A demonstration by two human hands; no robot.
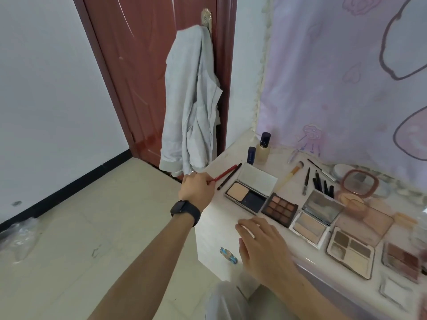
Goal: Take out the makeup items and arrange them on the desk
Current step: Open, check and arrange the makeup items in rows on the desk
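Tip of red pencil [223,173] hidden in pinching left hand [196,188]; right hand [261,243] flat, fingers straight

End of red pencil [223,173] hidden inside left hand [196,189]; far-right palette [402,262] blurred.

The table [215,218] looks smooth, pale and marbled; the compact [250,190] has a glossy mirror; the door [143,65] is polished red-brown wood.

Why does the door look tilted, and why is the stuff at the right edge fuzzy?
Head view: the wide-angle lens leans the door; the reddish palette at the right edge smears into blur, while the red pencil in the left hand looks sharp; light is soft, without hard shadows.
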